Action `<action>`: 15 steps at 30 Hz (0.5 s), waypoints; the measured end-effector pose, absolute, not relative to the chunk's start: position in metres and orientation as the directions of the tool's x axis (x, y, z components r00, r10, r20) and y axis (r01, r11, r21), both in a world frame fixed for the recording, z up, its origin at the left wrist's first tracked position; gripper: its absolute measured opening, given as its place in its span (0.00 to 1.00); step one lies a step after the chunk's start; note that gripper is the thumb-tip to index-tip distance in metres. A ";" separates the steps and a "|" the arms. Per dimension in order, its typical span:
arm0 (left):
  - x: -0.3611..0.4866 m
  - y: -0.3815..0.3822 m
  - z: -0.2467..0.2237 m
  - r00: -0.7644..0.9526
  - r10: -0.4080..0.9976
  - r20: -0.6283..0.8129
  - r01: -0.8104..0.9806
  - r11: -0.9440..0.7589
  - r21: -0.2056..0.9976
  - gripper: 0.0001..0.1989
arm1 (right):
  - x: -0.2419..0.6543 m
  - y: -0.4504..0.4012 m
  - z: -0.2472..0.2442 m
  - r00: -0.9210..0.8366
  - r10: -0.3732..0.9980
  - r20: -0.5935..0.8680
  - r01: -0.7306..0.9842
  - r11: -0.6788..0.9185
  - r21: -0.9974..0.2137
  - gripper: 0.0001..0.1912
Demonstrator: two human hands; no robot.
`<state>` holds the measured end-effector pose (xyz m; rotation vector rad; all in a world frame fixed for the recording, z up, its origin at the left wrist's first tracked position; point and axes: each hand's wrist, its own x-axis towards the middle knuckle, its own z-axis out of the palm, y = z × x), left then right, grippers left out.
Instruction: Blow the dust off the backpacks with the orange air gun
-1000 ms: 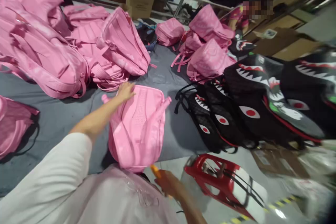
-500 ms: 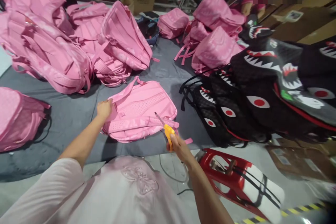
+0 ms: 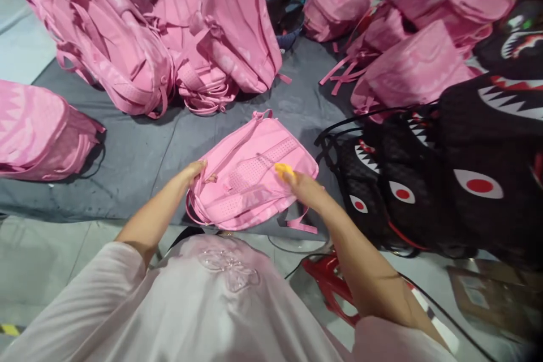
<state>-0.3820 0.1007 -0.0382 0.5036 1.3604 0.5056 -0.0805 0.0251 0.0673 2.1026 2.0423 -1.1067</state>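
A pink backpack (image 3: 271, 136) lies back panel up at the table's near edge, its shoulder straps and perforated padding showing. My left hand (image 3: 198, 172) is closed on the backpack's left edge, some fingers partly hidden by the fabric. Over the right part of the bag, my right hand (image 3: 304, 188) grips yellow-handled scissors (image 3: 284, 169). Their thin blades point left above the padding, blurred by motion; whether they touch the fabric I cannot tell. A pink strap end (image 3: 302, 227) hangs by the near right corner.
Several pink backpacks (image 3: 123, 51) are heaped at the back left, and more pink bags (image 3: 407, 68) at the back right. One pink backpack (image 3: 38, 130) sits at the left. Black shark-face backpacks (image 3: 428, 186) crowd the right side. A red stool (image 3: 331, 283) stands below the table.
The view has shifted down and to the right. My right hand has brought the scissors in over the backpack, blades now pointing left. My left hand still holds the bag's left edge.
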 end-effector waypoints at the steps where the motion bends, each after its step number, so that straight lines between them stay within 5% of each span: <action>1: -0.383 0.105 -0.041 0.144 0.586 -0.797 -0.029 0.808 0.589 0.19 | -0.083 0.025 0.070 -0.121 0.859 -0.497 0.881 -0.138 -0.453 0.28; 5: -0.384 0.109 -0.044 0.126 0.559 -0.820 0.098 0.815 0.571 0.20 | -0.090 0.027 0.082 -0.180 0.839 -0.514 0.858 -0.121 -0.498 0.33; 10: -0.365 0.077 -0.041 0.064 0.741 -0.669 0.272 0.632 0.726 0.21 | -0.083 0.028 0.091 -0.200 0.827 -0.525 0.861 -0.107 -0.497 0.33; 13: -0.345 0.047 -0.042 0.158 0.924 -0.347 0.596 0.191 0.780 0.27 | -0.060 0.021 0.096 -0.015 0.916 -0.401 0.899 -0.163 -0.407 0.33; 15: -0.335 0.033 -0.042 0.314 0.931 -0.187 0.800 -0.154 0.580 0.28 | -0.040 0.013 0.101 0.017 0.910 -0.415 0.914 -0.182 -0.362 0.34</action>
